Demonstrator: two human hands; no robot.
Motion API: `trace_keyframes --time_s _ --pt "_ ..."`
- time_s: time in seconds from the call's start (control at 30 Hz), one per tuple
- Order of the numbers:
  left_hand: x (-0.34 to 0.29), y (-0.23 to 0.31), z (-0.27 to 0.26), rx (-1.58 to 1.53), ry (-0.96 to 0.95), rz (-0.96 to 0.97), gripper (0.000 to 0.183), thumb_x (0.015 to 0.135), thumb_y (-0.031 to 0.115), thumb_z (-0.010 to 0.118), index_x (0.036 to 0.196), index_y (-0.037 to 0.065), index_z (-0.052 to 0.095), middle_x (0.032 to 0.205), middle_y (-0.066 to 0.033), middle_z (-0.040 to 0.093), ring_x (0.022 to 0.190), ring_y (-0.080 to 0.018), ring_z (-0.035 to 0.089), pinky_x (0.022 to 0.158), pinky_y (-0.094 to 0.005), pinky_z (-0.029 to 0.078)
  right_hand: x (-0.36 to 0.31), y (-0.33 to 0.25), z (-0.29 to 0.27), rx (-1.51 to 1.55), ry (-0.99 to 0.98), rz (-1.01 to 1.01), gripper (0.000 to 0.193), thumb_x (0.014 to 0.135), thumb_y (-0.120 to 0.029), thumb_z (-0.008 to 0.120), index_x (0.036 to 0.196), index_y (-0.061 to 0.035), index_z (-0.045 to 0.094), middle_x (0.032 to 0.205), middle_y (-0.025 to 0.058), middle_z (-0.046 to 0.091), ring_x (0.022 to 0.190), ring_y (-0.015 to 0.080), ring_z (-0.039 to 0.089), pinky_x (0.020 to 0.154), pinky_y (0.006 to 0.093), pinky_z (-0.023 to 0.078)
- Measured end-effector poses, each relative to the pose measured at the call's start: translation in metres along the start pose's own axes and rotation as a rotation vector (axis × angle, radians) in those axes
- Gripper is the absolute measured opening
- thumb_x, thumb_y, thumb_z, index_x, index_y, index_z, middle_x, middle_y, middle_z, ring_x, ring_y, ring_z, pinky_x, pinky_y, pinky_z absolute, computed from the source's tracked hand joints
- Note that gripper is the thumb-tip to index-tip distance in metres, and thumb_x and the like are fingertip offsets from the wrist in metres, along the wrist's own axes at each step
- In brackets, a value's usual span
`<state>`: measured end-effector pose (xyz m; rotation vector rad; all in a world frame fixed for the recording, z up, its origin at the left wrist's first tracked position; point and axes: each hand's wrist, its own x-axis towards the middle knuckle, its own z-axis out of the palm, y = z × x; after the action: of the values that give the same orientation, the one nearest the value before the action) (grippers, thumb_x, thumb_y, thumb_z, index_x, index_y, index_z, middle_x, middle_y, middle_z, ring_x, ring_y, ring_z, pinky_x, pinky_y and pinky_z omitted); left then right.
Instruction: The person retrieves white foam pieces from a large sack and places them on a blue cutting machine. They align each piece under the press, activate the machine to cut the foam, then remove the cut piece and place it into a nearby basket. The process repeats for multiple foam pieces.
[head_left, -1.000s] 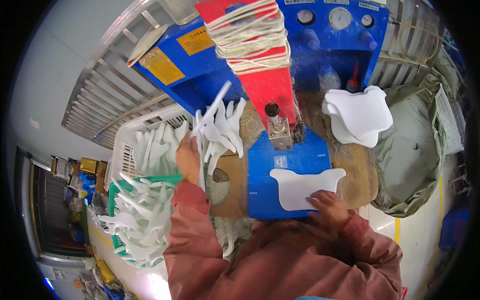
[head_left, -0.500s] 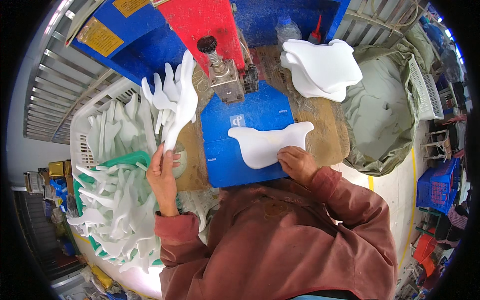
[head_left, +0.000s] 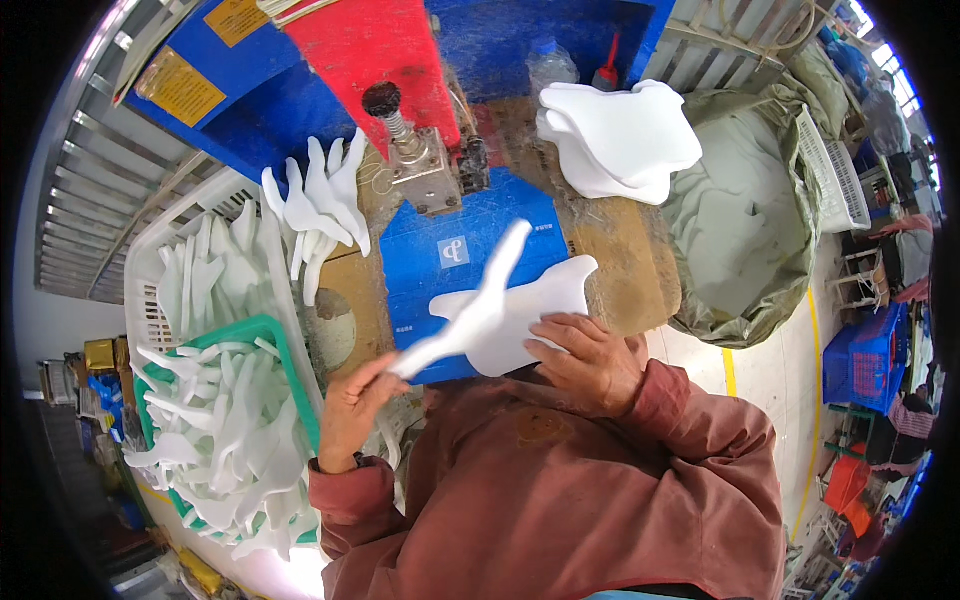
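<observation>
White strip [head_left: 486,300], grasped by the left hand [head_left: 358,408], crosses the broad piece [head_left: 528,318], seemingly not yet aligned. The right hand [head_left: 585,362] touches this piece; its grip is unclear.

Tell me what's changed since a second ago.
The left hand has moved right and toward the person, carrying the strip from beside the baskets to over the sheet; whether they touch is unclear. The sheet now looks slightly turned, its left end nearer the person. Nothing was let go. The right hand is still on the sheet; the stack looks unchanged.
</observation>
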<state>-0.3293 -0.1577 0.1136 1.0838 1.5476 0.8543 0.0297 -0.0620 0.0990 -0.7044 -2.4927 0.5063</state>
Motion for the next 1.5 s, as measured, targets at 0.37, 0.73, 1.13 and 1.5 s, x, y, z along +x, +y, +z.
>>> trace_keyframes --time_s 0.37,0.73,1.13,1.5 --pt "0.023 -0.003 0.042 -0.148 -0.203 -0.075 0.03 0.106 0.011 0.067 0.133 0.0 0.07 0.111 -0.0107 0.078 0.09 -0.0154 0.076 0.081 -0.0263 0.06 0.017 0.006 -0.006 0.014 -0.143 -0.124 0.068 0.081 -0.026 0.087 0.142 -0.0101 0.063 0.126 0.0153 0.063 0.11 0.032 0.069 0.099 0.0483 0.055" --pt "0.066 -0.047 0.071 -0.233 0.115 0.056 0.031 0.103 0.005 0.069 0.133 -0.002 0.07 0.113 -0.0143 0.077 0.098 -0.0183 0.075 0.083 -0.0312 0.063 0.042 0.037 0.02 -0.145 -0.161 -0.067 0.054 0.08 -0.027 0.082 0.128 -0.007 0.067 0.116 0.0099 0.063 0.094 0.0262 0.067 0.085 0.0406 0.053" --pt "0.101 -0.046 0.066 0.562 0.341 0.272 0.022 0.093 0.01 0.076 0.114 0.005 0.08 0.106 -0.0137 0.071 0.093 -0.0334 0.071 0.082 -0.041 0.057 0.064 0.052 0.057 -0.198 -0.223 -0.044 0.047 0.081 -0.027 0.081 0.12 -0.0038 0.069 0.107 0.008 0.062 0.093 0.0259 0.066 0.083 0.0412 0.051" --pt "0.114 -0.057 0.068 0.632 0.354 0.241 0.019 0.091 0.01 0.076 0.109 0.005 0.08 0.103 -0.016 0.072 0.093 -0.0367 0.071 0.084 -0.0441 0.057 0.067 0.065 0.074 -0.181 -0.163 -0.053 0.037 0.081 -0.023 0.076 0.112 -0.0025 0.073 0.101 0.0097 0.063 0.089 0.0265 0.067 0.08 0.0412 0.051"
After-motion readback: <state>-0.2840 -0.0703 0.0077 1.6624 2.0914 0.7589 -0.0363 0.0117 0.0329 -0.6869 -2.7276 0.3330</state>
